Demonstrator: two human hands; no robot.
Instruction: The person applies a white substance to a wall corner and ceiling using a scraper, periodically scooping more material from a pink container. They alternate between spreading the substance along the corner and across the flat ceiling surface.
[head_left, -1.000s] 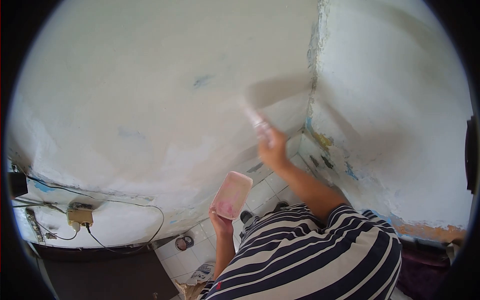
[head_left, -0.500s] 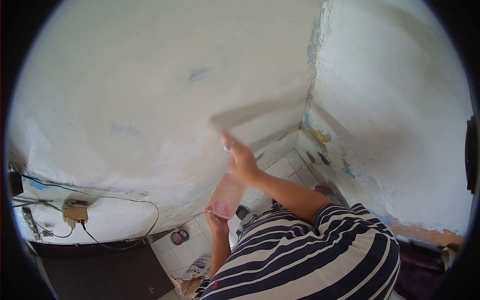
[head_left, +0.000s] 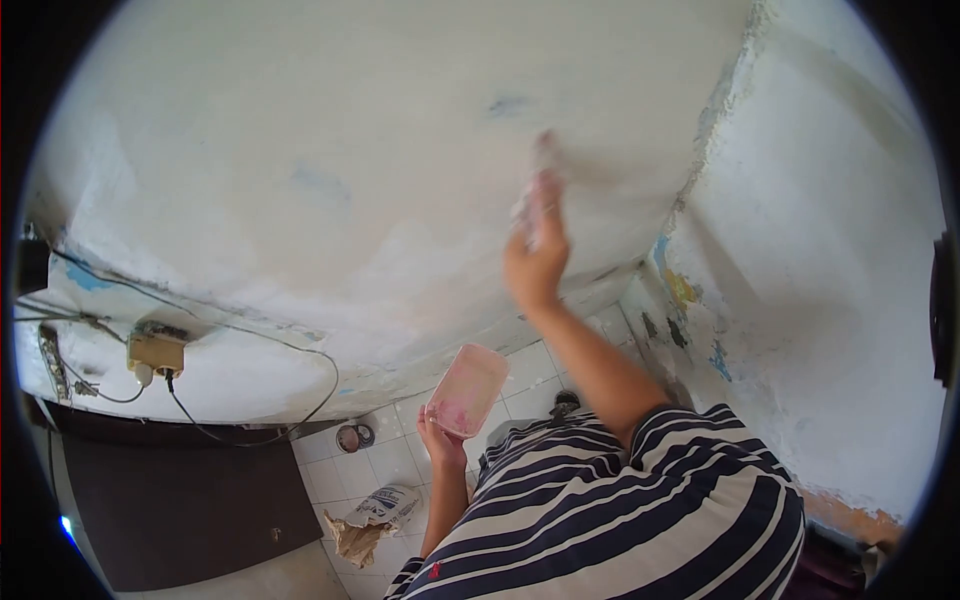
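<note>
My right hand (head_left: 535, 262) is raised against the white plastered wall (head_left: 330, 130), shut on a putty knife (head_left: 541, 175) whose blade is blurred and pressed to the wall surface. My left hand (head_left: 441, 441) is lower, near my striped shirt, and holds a pink, paste-smeared plastic tray (head_left: 467, 390) from below. The tray is tilted with its open side towards me. The two hands are well apart.
The wall corner (head_left: 700, 170) with flaking blue and yellow paint runs down on the right. A socket box (head_left: 155, 352) with loose cables hangs at the left. On the tiled floor (head_left: 390, 465) lie a small tin (head_left: 350, 437) and a torn bag (head_left: 376, 512). A dark panel (head_left: 180, 500) fills the lower left.
My right hand swept the putty knife from beside the corner leftwards, then up higher on the wall. The pink tray stayed in my left hand. The view shifted left.
</note>
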